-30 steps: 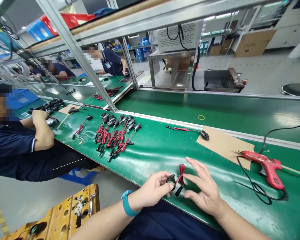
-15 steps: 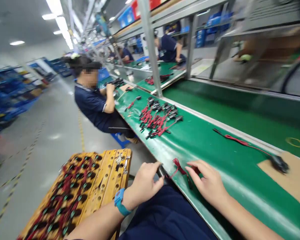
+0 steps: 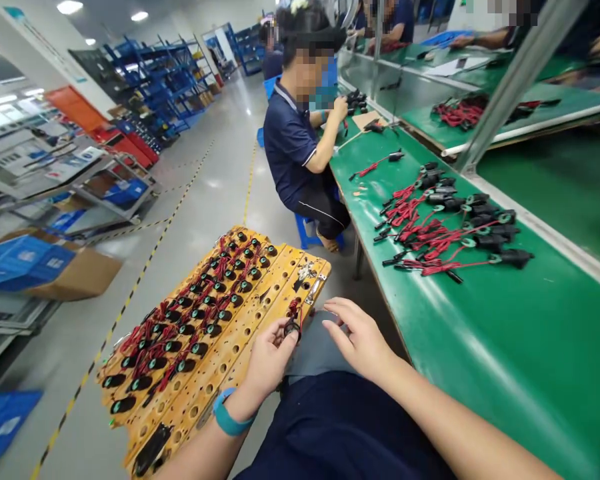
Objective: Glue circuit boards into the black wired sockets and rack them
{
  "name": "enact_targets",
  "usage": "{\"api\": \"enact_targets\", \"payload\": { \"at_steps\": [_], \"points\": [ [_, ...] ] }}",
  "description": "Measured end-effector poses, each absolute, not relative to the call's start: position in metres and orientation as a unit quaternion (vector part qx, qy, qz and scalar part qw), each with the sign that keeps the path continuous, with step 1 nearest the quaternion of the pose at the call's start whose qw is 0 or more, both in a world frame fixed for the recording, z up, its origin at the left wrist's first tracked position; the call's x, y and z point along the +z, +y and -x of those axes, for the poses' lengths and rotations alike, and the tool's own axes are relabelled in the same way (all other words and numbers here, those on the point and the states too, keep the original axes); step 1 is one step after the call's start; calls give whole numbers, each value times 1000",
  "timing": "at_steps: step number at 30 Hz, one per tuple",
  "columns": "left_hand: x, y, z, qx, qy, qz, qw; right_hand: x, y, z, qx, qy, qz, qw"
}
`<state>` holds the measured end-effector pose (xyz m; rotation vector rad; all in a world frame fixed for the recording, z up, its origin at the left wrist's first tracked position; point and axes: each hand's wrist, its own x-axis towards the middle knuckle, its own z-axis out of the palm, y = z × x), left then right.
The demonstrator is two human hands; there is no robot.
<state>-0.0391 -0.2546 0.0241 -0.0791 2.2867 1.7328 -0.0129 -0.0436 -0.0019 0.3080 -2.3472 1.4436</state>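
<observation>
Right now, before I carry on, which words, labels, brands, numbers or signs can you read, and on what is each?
None can be read.
Pillar, upper left: teal marks, too blurred.
Papers, upper left: too small and blurred.
Upper blue box, left edge: pale labels, too blurred.
Lower blue box, left edge: pale label, too blurred.
Part in the left hand: no readable marking shows.
</observation>
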Motion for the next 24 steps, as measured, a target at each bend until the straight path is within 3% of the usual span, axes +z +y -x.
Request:
{"api": "enact_targets", "payload": {
  "at_steps": [9, 16, 20, 24],
  "points": [
    [15, -293, 86, 630, 747, 48, 210, -1, -89, 84, 486, -834, -252, 67],
    [0, -324, 47, 737, 596, 121, 295, -33, -85, 69, 503, -818, -278, 3],
    [-4, -360, 10, 779, 558, 225, 180, -51, -75, 68, 521, -824, -223, -25],
    [6, -406, -30, 767, 562, 309, -28, -62, -68, 74, 516, -840, -167, -34]
  ]
}}
